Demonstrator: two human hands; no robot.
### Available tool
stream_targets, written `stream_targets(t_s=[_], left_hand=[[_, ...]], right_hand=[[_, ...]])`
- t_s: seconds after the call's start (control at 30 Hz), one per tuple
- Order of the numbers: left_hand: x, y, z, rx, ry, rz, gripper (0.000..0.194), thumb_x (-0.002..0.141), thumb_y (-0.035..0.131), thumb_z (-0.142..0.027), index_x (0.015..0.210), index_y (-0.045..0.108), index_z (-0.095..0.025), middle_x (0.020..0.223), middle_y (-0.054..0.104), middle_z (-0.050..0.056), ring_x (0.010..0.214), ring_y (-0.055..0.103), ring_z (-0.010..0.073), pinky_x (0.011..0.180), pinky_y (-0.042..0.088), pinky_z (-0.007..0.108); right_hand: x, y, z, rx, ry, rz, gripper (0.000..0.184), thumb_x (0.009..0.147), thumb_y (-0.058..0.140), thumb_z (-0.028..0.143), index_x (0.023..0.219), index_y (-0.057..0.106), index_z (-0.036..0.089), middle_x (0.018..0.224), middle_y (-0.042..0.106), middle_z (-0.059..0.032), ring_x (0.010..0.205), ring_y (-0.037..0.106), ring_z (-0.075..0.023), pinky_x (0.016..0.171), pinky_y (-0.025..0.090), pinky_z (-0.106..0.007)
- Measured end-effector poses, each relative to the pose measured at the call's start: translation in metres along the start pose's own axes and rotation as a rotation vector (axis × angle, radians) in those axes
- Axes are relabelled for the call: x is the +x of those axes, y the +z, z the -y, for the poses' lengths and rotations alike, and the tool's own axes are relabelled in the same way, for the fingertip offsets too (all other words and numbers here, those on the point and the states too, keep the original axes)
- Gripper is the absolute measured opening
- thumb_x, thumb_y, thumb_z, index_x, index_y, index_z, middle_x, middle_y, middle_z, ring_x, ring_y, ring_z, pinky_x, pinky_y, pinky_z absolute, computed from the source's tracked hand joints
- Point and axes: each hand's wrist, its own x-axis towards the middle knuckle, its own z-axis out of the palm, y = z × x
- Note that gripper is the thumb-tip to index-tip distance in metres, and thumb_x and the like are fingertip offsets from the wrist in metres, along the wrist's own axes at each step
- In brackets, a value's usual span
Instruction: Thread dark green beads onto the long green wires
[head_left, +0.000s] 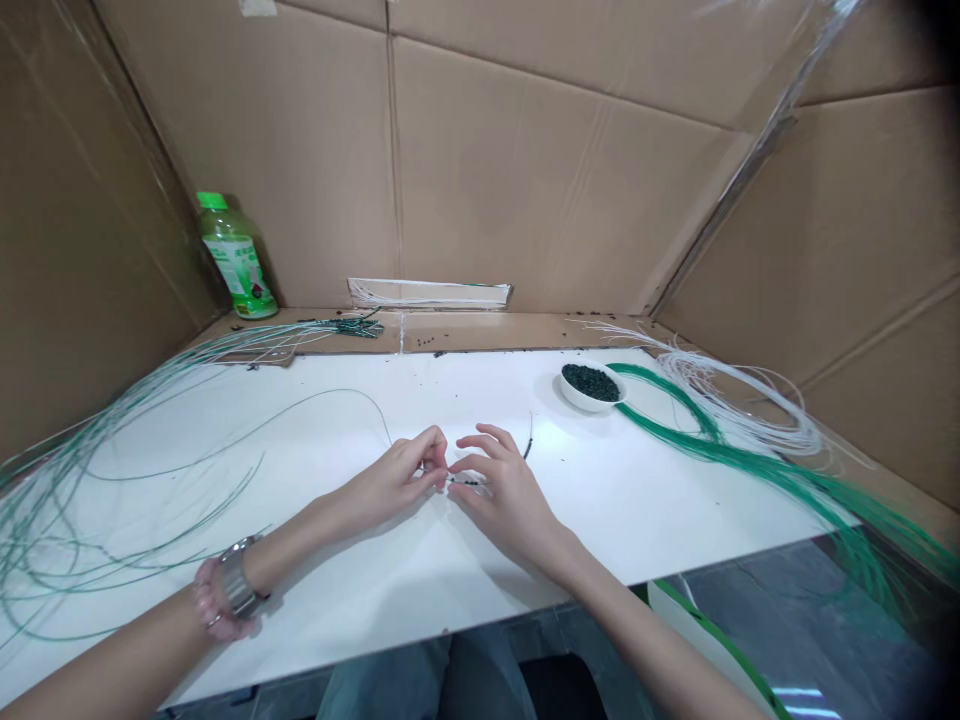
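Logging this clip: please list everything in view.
Thin beaded wire: one, dark, between both hands.
Bowl of beads: one, white, beads dark green, back right of board.
Green strands: one bundle, bright green, right side.
White cords: one bundle, white, far right.
Pale wires: many, grey-green, left side.
Beaded wire ends: one cluster, dark green, back ledge.
Plastic bottle: one, green cap, back left corner.
Work board: one, white, under the hands.
Cardboard walls: three sides, brown, surrounding.
Wristband: one, silver, left wrist.
Bracelet: one, pink, left wrist.
Left hand: one, pinching the wire.
Right hand: one, at the wire's beads.
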Motion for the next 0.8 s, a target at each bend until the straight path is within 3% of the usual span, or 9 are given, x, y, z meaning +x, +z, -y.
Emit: stream_targets(t_s=[0.2, 0.47, 0.8], left_hand=[[-0.002, -0.001, -0.001, -0.015, 0.018, 0.015, 0.008, 0.087, 0.041, -0.023, 0.081, 0.036, -0.021, 0.074, 0.055, -0.002, 0.068, 0.050, 0.0130, 0.064, 0.036, 0.025], [-0.002, -0.009, -0.002, 0.065, -0.004, 0.001, 0.012, 0.084, 0.042, -0.020, 0.078, 0.032, -0.021, 0.073, 0.049, -0.003, 0.066, 0.042, 0.0123, 0.061, 0.031, 0.024], [-0.002, -0.010, 0.005, 0.125, -0.014, 0.023, 0.015, 0.085, 0.043, -0.019, 0.077, 0.031, -0.021, 0.072, 0.048, -0.004, 0.064, 0.038, 0.0115, 0.060, 0.029, 0.024]], right_hand=[[-0.005, -0.002, -0.004, -0.065, -0.091, -0.039, 0.012, 0.078, 0.058, 0.013, 0.075, 0.065, 0.022, 0.108, 0.065, -0.0059, 0.123, 0.046, -0.0275, 0.099, 0.042, -0.048], [-0.019, -0.024, -0.030, -0.138, -0.027, -0.037, 0.013, 0.073, 0.058, 0.011, 0.071, 0.063, 0.022, 0.108, 0.065, -0.0048, 0.121, 0.045, -0.0293, 0.094, 0.045, -0.048], [-0.019, -0.033, -0.038, -0.159, -0.018, 0.015, 0.010, 0.074, 0.060, 0.012, 0.070, 0.061, 0.021, 0.108, 0.067, -0.0035, 0.120, 0.047, -0.0273, 0.096, 0.041, -0.046]])
